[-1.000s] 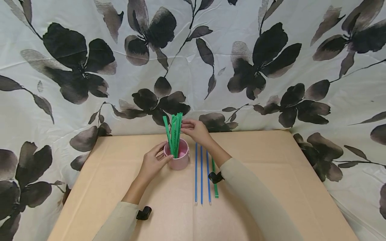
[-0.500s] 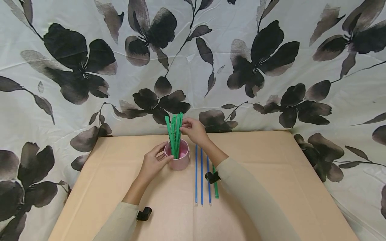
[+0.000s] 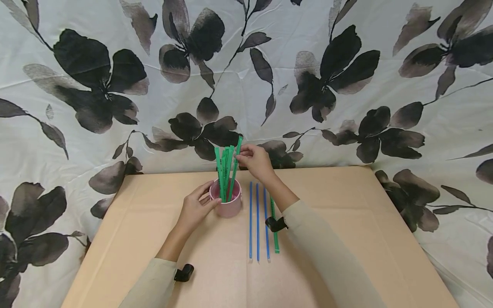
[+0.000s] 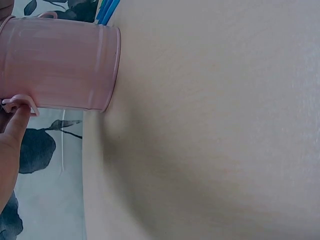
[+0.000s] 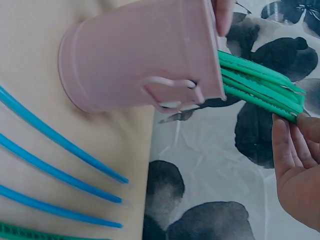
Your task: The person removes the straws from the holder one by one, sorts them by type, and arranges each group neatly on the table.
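A small pink bucket (image 3: pixel 229 209) stands near the table's back edge, holding several slim green wrapped straws (image 3: pixel 224 171) with dark print. My left hand (image 3: pixel 195 208) grips the bucket at its left side, thumb at the front of the rim; in the left wrist view a finger touches the bucket's side handle (image 4: pixel 24 100). My right hand (image 3: pixel 256 161) pinches one green straw (image 3: pixel 234 173) near its top, leaning it right of the others, its lower end still inside the bucket. In the right wrist view, thumb and fingers (image 5: pixel 286 150) meet at the straw ends.
Right of the bucket, three thin blue straws (image 3: pixel 257 226) lie side by side on the tan tabletop (image 3: pixel 331 205). Beside them lies a single green straw (image 3: pixel 276 244), partly under the right wrist's black camera (image 3: pixel 276 224). A floral cloth (image 3: pixel 246 85) hangs behind the table.
My right hand has moved slightly right and up, drawing one green straw apart from the bunch and a little higher. My left hand and the bucket have stayed in place.
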Demonstrator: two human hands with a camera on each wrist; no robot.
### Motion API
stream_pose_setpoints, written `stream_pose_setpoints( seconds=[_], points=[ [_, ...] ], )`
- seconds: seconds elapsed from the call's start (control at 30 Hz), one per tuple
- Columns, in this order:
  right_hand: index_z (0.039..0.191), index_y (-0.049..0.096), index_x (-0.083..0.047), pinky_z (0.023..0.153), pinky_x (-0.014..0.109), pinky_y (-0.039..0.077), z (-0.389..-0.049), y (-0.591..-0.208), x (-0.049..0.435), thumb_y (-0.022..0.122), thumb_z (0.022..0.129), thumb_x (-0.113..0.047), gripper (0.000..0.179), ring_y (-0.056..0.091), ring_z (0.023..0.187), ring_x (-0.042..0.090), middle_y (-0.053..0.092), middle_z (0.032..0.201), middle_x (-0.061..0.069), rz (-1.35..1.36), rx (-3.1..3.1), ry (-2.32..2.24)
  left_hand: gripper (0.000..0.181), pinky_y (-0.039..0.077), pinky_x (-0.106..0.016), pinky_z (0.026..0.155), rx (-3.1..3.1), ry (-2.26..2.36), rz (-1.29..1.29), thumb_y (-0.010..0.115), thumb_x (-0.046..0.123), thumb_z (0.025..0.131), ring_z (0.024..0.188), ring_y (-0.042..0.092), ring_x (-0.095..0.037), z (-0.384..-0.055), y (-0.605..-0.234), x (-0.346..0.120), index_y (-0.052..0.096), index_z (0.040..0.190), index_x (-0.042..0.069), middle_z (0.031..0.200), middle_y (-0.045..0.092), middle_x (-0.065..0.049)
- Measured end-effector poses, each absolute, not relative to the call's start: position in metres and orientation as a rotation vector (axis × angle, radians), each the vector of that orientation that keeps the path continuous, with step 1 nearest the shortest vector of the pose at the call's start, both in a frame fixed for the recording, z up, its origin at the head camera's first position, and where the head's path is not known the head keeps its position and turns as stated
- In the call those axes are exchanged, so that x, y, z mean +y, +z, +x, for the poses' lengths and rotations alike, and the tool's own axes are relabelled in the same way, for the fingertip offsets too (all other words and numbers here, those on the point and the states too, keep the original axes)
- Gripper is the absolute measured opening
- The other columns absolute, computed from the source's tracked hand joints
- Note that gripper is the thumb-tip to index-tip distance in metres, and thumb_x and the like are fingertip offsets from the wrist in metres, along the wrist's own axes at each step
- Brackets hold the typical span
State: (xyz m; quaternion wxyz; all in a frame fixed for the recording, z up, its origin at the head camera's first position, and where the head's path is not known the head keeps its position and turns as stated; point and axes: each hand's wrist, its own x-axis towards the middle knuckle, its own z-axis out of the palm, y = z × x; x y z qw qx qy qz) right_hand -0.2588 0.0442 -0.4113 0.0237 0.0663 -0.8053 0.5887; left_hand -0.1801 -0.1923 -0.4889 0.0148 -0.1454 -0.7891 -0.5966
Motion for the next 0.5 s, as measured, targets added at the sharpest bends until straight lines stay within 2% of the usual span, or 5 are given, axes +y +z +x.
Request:
stream_pose_setpoints(
  seconds=[0.17,0.4,0.5],
  points=[
    [0.122,0.067,0.003,0.085,0.035,0.068,-0.259,-0.399,0.055,0.070,0.098,-0.006,0.026,0.074,0.098,0.028,0.072,0.110,0.020,0.217,-2.434,1.922,0.067,0.055,-0.043,0.106,-2.467,-1.834,-0.455,0.083,0.013,0.088,0.135,0.057,-0.039,-0.180,-0.490,-0.192,0.054,0.146,-0.001,0.146,0.058,-0.022],
    [0.123,0.065,0.006,0.089,0.042,0.067,-0.257,-0.378,0.076,0.070,0.099,-0.006,0.028,0.072,0.087,0.011,0.071,0.109,0.018,0.247,-2.346,1.981,0.066,0.056,-0.034,0.105,-2.476,-1.828,-0.447,0.083,0.015,0.088,0.135,0.058,-0.036,-0.181,-0.492,-0.191,0.054,0.146,0.000,0.146,0.059,-0.019],
    [0.123,0.064,0.010,0.087,0.041,0.067,-0.256,-0.370,0.087,0.070,0.098,-0.004,0.030,0.072,0.084,0.006,0.073,0.103,0.012,0.273,-2.249,2.029,0.066,0.055,-0.032,0.105,-2.472,-1.829,-0.439,0.083,0.014,0.088,0.135,0.058,-0.036,-0.181,-0.492,-0.191,0.055,0.146,0.000,0.146,0.059,-0.019]
  ],
)
